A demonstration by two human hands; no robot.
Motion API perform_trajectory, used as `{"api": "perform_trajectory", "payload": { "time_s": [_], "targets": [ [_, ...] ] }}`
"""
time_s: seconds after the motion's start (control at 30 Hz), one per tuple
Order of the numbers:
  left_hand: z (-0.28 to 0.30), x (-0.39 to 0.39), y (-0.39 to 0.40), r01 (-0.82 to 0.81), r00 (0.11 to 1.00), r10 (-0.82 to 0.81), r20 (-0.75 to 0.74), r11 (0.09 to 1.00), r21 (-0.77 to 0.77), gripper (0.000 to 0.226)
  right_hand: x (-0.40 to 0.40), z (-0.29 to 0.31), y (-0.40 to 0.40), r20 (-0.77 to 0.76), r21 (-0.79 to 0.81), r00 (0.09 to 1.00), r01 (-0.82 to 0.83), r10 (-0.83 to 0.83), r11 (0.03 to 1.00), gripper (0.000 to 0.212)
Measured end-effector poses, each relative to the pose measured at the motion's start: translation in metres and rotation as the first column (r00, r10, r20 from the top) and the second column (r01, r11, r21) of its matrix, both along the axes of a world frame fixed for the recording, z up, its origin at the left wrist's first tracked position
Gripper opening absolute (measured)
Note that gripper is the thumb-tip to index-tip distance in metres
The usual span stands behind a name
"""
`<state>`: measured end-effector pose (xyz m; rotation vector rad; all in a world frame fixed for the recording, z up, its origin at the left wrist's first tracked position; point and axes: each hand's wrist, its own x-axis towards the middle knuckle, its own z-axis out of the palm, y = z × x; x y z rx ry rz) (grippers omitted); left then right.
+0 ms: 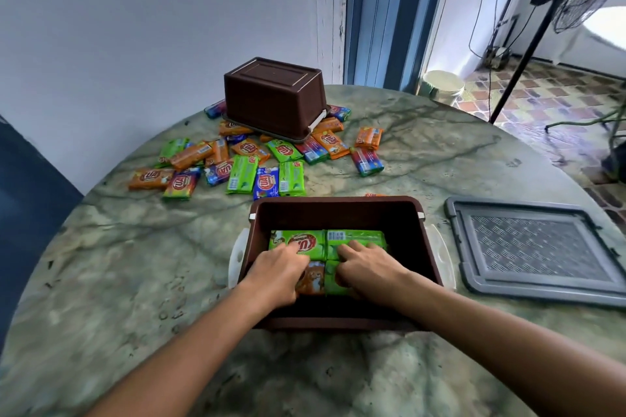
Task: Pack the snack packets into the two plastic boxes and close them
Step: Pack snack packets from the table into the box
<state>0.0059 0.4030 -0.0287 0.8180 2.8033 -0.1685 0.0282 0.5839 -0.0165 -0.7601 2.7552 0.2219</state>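
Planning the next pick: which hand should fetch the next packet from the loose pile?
Left, probably. The pile lies beyond the open box, mostly toward its left, nearer the left hand. The right hand sits on the side of the grey lid. Both hands are now on packets inside the box.

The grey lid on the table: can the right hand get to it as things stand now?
Probably yes. The grey lid lies flat on the table, beside the open box on the right hand's own side, with nothing on it or between. That hand is down in the box on the packets, so it must lift out first.
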Motion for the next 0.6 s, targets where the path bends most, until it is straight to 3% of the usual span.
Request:
{"api": "perform_trajectory", "payload": {
  "time_s": [0.13, 0.17, 0.3, 0.5, 0.57, 0.6],
  "targets": [
    [0.000, -0.002, -0.002, 0.006, 0.998, 0.000, 0.060, 0.996, -0.092, 0.089, -0.006, -0.004, 0.014, 0.001, 0.120, 0.996, 0.088, -0.089, 0.989, 0.093],
    [-0.001, -0.002, 0.000, 0.008, 0.999, -0.003, 0.042, 0.994, -0.112, 0.093, -0.008, -0.006, 0.013, 0.013, 0.143, 0.993, 0.112, -0.115, 0.983, 0.099],
    [-0.006, -0.010, 0.010, 0.039, 0.999, -0.042, -0.019, 0.986, -0.163, 0.097, -0.019, -0.016, 0.000, -0.082, 0.176, 0.994, 0.080, -0.066, 0.981, 0.078],
    [-0.004, -0.016, 0.014, 0.041, 0.999, -0.035, 0.034, 0.983, -0.177, 0.100, -0.015, -0.018, 0.004, -0.043, 0.193, 0.995, 0.093, -0.086, 0.977, 0.097],
    [0.001, -0.020, 0.009, 0.014, 0.992, -0.002, 0.124, 0.995, -0.101, 0.095, -0.014, -0.012, 0.008, 0.037, 0.150, 0.990, 0.127, -0.134, 0.980, 0.110],
    [0.006, -0.021, 0.005, -0.019, 0.984, 0.017, 0.178, 1.000, 0.010, 0.081, -0.013, -0.004, 0.010, 0.080, 0.071, 0.982, 0.165, -0.170, 0.984, 0.107]
  ]
}}
